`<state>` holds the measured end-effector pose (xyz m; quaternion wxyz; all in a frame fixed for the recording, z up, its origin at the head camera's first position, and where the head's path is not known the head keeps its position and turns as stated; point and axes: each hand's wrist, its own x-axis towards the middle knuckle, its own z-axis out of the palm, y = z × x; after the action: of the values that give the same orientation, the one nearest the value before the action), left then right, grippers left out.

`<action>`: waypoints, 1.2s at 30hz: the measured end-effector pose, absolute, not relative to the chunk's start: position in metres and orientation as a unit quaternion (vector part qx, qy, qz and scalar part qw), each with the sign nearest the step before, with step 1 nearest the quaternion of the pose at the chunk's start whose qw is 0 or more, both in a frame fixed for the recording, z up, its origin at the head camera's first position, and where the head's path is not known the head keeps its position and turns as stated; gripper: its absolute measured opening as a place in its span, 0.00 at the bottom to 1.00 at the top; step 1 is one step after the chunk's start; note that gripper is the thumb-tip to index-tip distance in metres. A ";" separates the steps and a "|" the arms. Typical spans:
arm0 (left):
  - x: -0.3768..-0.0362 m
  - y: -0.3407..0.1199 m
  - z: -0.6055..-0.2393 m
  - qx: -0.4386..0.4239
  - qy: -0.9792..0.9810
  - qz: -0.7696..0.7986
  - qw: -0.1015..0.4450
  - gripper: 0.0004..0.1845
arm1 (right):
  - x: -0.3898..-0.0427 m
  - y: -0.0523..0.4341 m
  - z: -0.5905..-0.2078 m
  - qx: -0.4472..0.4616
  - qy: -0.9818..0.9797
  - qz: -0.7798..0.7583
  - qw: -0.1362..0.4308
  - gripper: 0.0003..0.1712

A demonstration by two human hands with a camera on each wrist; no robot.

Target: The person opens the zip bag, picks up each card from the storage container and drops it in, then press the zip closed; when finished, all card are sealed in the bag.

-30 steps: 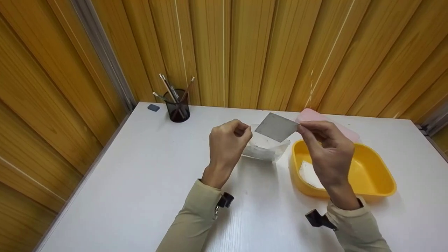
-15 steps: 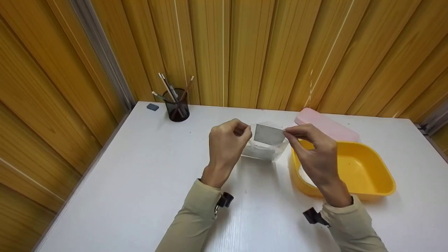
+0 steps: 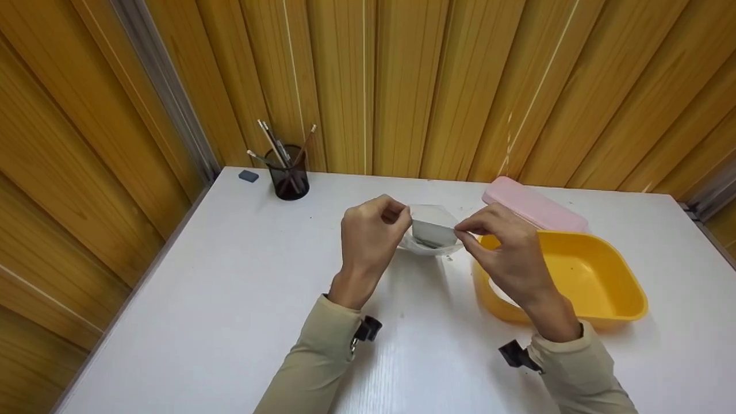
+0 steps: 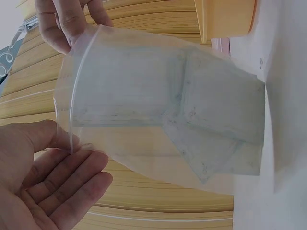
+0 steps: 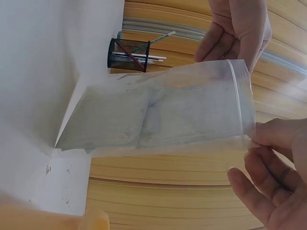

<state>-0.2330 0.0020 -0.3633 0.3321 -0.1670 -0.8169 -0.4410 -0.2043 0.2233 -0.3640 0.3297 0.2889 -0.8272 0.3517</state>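
A clear zip bag (image 3: 428,246) stands upright on the white table, its mouth spread, with several thin grey squares (image 4: 223,96) overlapping inside it. My left hand (image 3: 374,244) pinches the bag's rim on the left between thumb and fingers. Opposite it, my right hand (image 3: 509,256) pinches one more thin grey square (image 3: 435,233) by its upper corner. That square is mostly inside the bag, its top edge near the zip strip (image 5: 238,96). The right fingertips meet the bag's rim there. Whether they also grip the plastic is hard to see.
A yellow tray (image 3: 624,276) sits to the right, partly under my right forearm, with a white piece (image 3: 502,292) inside. Behind it lies a pink case (image 3: 535,202). At the back left stand a black mesh pencil cup (image 3: 289,187) and a dark eraser (image 3: 248,176).
My right hand has brought the grey square leftward and down into the mouth of the bag, turning it more upright. My left hand has stayed at the rim.
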 end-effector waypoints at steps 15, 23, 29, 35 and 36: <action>-0.233 0.002 -0.363 -0.169 -0.815 -0.442 0.334 0.04 | -0.196 0.224 -0.359 0.254 -0.894 0.271 0.251 0.10; -0.233 0.002 -0.362 -0.174 -0.812 -0.447 0.332 0.04 | -0.200 0.220 -0.364 0.296 -0.856 0.266 0.331 0.12; -0.233 0.002 -0.362 -0.175 -0.811 -0.451 0.329 0.03 | -0.199 0.220 -0.363 0.285 -0.869 0.262 0.309 0.11; -0.232 0.002 -0.362 -0.174 -0.809 -0.453 0.332 0.04 | -0.196 0.223 -0.359 0.275 -0.881 0.263 0.281 0.11; -0.232 0.001 -0.362 -0.174 -0.808 -0.454 0.332 0.04 | -0.195 0.224 -0.358 0.276 -0.881 0.262 0.282 0.11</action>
<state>-0.2325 0.0013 -0.3624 0.3323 -0.1739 -0.8084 -0.4538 -0.1954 0.2237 -0.3584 0.2822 0.2762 -0.8807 0.2618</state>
